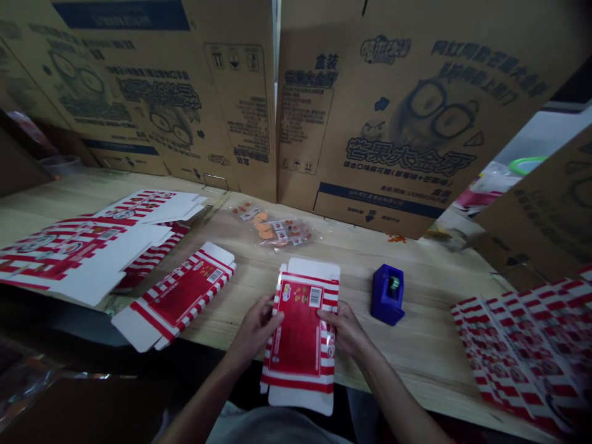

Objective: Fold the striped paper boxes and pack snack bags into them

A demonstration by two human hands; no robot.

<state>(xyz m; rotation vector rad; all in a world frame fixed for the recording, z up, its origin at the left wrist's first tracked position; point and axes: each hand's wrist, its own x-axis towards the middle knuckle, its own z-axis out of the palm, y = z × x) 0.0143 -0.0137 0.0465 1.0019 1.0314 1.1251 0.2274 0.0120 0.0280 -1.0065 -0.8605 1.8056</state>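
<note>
Between my two hands is a red-and-white striped carton (300,336), its white end flaps sticking out at top and bottom. My left hand (259,327) grips its left edge, thumb on the front panel. On the right edge, my right hand (345,324) holds it the same way, thumb also on the red panel. The fingers behind the carton are partly hidden. A second carton of the same print (180,293) lies to the left with its end flaps out. To the right of my right hand stands a blue tape dispenser (386,296).
Flat printed carton sheets (97,240) are stacked on the left of the wooden table (222,327). Clear packets with orange pieces (277,231) lie behind my carton. Striped cartons (522,351) sit at the right. Tall brown cardboard boxes (305,123) wall off the back.
</note>
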